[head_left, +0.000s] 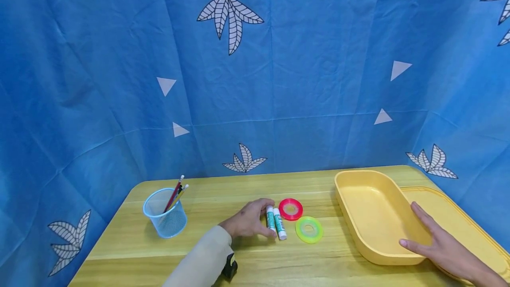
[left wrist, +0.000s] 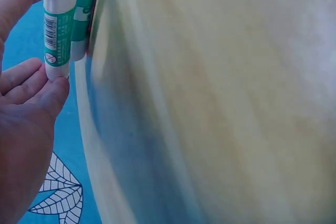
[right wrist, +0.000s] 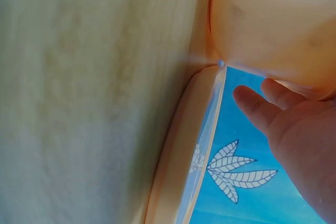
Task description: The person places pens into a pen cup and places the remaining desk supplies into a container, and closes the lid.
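My left hand [head_left: 249, 219] pinches a white-and-green glue stick [head_left: 270, 218] end to end, thumb at one end and fingertips at the other. In the left wrist view its printed label with a barcode [left wrist: 50, 31] faces the camera. A second glue stick [head_left: 280, 224] lies right beside it on the table. At the right, my right hand [head_left: 442, 245] is at the near right side of a yellow plastic box [head_left: 346, 209], fingers extended and thumb over the rim. Nothing lies inside that box. The right wrist view shows the hand's fingers [right wrist: 254, 106] close to the box's wall.
A red ring [head_left: 283, 214] and a yellow-green ring [head_left: 309, 239] lie just right of the glue sticks. Far left stands a light blue mesh pen cup [head_left: 171, 227] holding several pencils. A yellow lid [head_left: 432, 203] lies beside the box at the table's right edge. Blue cloth [head_left: 311, 79] hangs behind.
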`<state>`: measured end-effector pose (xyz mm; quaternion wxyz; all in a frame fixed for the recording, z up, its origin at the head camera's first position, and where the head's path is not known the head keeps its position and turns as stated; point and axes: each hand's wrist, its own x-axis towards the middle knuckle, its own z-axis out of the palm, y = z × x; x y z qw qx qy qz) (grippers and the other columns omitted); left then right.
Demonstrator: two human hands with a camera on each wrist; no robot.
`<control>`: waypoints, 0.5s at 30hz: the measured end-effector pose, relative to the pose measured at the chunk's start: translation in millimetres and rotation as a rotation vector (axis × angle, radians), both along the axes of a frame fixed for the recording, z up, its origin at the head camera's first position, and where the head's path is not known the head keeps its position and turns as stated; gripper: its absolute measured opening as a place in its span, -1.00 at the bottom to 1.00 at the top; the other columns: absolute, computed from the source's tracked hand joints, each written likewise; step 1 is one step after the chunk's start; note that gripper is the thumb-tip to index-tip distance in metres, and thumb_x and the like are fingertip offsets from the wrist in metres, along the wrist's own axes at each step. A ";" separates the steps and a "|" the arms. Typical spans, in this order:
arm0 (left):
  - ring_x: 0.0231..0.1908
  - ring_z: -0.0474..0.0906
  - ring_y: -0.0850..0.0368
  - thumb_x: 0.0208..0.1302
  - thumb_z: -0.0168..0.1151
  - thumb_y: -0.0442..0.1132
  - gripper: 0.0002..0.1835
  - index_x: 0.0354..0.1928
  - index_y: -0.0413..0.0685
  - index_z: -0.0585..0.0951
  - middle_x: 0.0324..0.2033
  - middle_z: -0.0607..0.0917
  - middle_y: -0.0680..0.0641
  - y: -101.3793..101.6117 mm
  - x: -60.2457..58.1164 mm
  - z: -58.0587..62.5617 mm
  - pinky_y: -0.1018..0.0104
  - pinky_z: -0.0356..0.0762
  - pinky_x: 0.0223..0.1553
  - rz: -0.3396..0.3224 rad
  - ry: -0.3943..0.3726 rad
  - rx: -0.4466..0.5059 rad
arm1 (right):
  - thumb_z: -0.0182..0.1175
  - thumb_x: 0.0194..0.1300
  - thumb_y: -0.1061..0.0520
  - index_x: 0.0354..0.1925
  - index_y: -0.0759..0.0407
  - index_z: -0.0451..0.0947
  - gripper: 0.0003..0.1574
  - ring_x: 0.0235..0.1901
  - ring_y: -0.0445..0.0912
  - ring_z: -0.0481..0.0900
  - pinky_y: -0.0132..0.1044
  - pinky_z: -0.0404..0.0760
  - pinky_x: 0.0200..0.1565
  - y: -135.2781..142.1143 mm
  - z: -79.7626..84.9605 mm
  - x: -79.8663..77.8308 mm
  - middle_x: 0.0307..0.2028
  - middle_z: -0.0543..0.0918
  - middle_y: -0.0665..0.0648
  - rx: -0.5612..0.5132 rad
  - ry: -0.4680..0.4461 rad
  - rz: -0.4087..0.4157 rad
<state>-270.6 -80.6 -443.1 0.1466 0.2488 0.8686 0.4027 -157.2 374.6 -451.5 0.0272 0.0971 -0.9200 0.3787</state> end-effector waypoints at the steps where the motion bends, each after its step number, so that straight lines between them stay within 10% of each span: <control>1: 0.28 0.42 -0.03 -0.02 0.62 -0.27 -0.11 0.37 -0.25 0.37 0.27 0.48 -0.15 0.7 -0.3 0.8 0.15 0.35 0.31 0.003 -0.003 0.003 | 0.17 0.47 0.08 0.55 0.26 -0.53 0.19 0.42 -0.12 -0.67 -0.13 -0.63 0.37 -0.1 0.3 0.0 0.48 -0.39 0.56 0.000 0.001 0.001; 15: 0.35 0.35 -0.11 0.01 0.61 -0.26 -0.11 0.38 -0.27 0.36 0.32 0.45 -0.17 12.9 -4.5 11.8 0.11 0.31 0.34 -0.027 0.001 0.081 | 0.19 0.45 0.09 0.56 0.26 -0.50 0.20 0.39 -0.33 -0.63 -0.61 -0.58 0.19 1.6 -2.0 -0.3 0.49 -0.35 0.55 0.015 0.026 0.005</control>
